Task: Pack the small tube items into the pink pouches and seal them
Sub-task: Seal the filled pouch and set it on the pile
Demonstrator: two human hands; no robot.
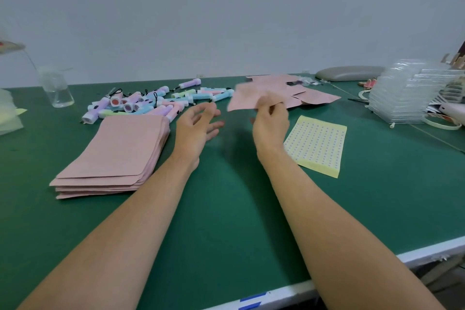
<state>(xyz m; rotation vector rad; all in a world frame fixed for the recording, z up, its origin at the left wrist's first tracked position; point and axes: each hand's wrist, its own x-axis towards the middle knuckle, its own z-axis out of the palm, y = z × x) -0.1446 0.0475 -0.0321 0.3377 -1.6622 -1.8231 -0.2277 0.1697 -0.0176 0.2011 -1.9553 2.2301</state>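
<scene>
My right hand (270, 121) pinches a pink pouch (247, 98) by its near edge and holds it above the green table (226, 209); the pouch looks blurred. My left hand (198, 126) hovers beside it, fingers spread and empty. A heap of pastel tube items (151, 103) with black cords lies beyond my left hand. A stack of flat pink pouches (118, 156) sits at the left. More pink pouches (302, 90) lie scattered behind my right hand.
A yellow sheet of small stickers (318, 145) lies right of my right hand. Clear plastic trays (407, 93) are stacked at the far right, a grey pad (349, 73) sits at the back, and a clear bottle (56, 90) stands at the left. The table's white edge (352, 277) runs near me.
</scene>
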